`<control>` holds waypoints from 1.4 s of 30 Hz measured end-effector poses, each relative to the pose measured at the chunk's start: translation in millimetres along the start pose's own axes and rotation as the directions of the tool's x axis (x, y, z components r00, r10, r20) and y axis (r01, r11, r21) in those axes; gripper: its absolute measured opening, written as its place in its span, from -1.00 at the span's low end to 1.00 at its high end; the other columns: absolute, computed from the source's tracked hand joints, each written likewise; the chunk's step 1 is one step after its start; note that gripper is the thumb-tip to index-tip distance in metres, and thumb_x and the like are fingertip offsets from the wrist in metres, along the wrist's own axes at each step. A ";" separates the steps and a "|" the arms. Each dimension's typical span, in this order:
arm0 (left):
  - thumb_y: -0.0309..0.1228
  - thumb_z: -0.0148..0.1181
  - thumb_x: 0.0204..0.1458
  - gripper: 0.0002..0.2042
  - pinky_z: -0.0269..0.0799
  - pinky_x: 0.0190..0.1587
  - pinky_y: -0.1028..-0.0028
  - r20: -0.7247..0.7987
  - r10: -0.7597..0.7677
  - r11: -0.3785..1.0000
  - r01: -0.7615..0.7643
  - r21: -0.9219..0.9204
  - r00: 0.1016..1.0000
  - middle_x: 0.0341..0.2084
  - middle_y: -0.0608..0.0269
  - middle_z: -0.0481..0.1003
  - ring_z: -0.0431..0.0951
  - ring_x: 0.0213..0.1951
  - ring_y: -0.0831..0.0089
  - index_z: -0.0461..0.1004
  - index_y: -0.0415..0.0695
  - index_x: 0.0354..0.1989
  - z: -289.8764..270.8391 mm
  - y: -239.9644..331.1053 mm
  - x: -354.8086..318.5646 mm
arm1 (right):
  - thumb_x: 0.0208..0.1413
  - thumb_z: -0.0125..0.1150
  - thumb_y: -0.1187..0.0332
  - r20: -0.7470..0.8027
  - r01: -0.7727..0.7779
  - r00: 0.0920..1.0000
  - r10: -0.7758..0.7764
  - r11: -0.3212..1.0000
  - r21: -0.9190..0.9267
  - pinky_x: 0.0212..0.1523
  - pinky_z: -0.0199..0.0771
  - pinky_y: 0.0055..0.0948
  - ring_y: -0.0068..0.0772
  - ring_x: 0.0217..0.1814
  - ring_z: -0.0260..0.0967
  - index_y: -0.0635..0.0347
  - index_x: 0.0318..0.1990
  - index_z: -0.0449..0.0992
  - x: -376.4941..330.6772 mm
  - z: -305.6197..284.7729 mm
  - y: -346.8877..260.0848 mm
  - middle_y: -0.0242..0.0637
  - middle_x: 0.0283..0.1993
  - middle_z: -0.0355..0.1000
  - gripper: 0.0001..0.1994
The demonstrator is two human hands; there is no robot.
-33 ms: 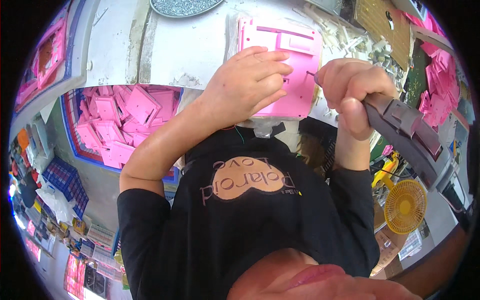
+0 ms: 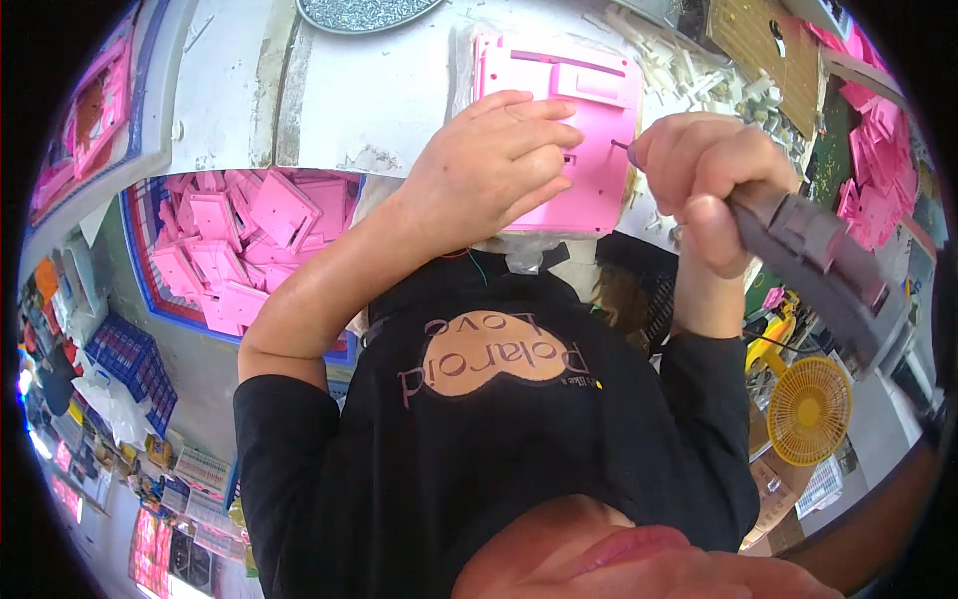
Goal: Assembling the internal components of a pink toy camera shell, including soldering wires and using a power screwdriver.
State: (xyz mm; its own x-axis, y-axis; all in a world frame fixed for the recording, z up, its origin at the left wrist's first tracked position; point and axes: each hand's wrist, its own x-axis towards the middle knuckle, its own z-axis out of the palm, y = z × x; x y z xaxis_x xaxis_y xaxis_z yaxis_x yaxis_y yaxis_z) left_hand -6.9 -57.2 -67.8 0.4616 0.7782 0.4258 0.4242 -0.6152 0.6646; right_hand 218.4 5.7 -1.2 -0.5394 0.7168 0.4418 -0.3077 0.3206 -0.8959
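Note:
A pink plastic panel (image 2: 599, 185) with slots, small holes and a raised block lies on the work table. My left hand (image 2: 504, 160) rests across its left half, palm down with fingers stretched out. Wrapped round the front of a dark power screwdriver (image 2: 798, 235) is my right hand (image 2: 714, 180), at the panel's right edge. The thin bit (image 2: 621, 147) points left at a small hole in the panel; whether it sits in a screw is too small to tell. Clear plastic wrap (image 2: 527, 262) shows under the panel's near edge.
A round metal tray (image 2: 369, 14) of small screws stands at the far side. White plastic pieces (image 2: 689, 85) lie scattered right of the panel. Pink parts fill a blue-rimmed crate (image 2: 140, 255) at lower left. A yellow fan (image 2: 810, 411) stands at lower right.
The screwdriver's rear end has swung slightly to the right and is blurred. My left hand and the panel stay in place.

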 end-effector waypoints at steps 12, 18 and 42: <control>-0.40 0.37 0.05 -0.80 0.39 0.24 0.13 -0.008 -0.009 1.000 0.009 -0.009 1.000 0.01 0.19 0.59 0.51 0.21 0.21 0.43 -0.16 -0.40 1.1 -0.7 3.4 | 0.23 0.12 0.39 -0.013 -0.046 0.999 0.048 0.991 0.124 -0.51 0.06 -0.41 -0.50 -0.55 0.07 0.15 -0.35 0.32 45.1 -33.2 42.1 -0.42 -0.60 0.16 -0.86; -0.41 0.36 0.02 -0.84 0.40 0.26 0.18 -0.064 -0.008 1.000 0.006 -0.030 0.998 -0.08 0.19 0.62 0.58 0.10 0.25 0.51 -0.16 -0.31 -0.2 -1.6 2.3 | 0.26 0.04 0.28 -0.090 0.013 0.996 -0.009 0.999 0.038 -0.50 0.06 -0.38 -0.53 -0.59 0.03 0.19 -0.29 0.40 53.0 -29.4 26.7 -0.47 -0.63 0.11 -0.82; -0.33 0.40 -0.08 -0.87 0.25 0.09 0.07 -0.385 -0.386 0.694 0.538 0.477 0.839 -0.18 0.17 0.52 0.42 0.04 0.13 0.63 -0.09 -0.43 -96.4 -98.4 20.4 | 0.36 0.09 0.32 0.010 0.142 0.989 -0.149 0.957 0.255 -0.68 0.14 -0.52 -0.61 -0.71 0.05 0.19 -0.19 0.35 105.9 41.6 58.6 -0.44 -0.65 0.20 -0.85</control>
State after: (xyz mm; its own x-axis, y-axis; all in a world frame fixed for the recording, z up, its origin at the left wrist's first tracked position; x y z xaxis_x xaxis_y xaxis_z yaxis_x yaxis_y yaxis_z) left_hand -114.3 31.4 -65.4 -0.0764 0.9384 0.3371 0.9151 -0.0683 0.3975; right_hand 110.6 74.7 -5.0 -0.4954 0.6548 0.5708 -0.5705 0.2502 -0.7822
